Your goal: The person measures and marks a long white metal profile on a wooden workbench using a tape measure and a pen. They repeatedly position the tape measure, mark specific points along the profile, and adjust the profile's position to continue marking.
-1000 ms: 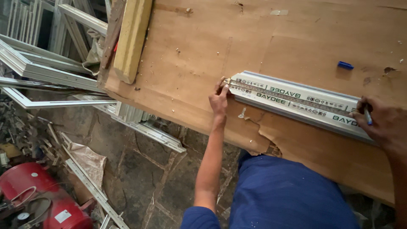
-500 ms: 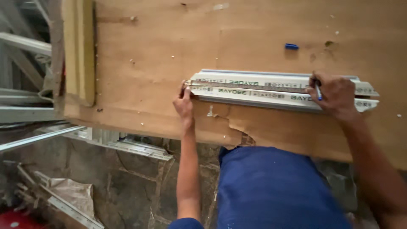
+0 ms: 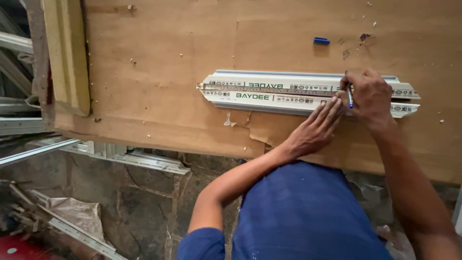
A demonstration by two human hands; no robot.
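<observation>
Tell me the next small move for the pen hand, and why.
Probably press the pen tip down and mark the profile. The right hand holds the pen upright beside the tape stretched along the profile, and the left hand already pins the profile there.

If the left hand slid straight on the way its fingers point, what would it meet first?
The left hand points up and right along the white profile; it would probably meet the right hand holding the blue pen first, almost touching already.
</observation>
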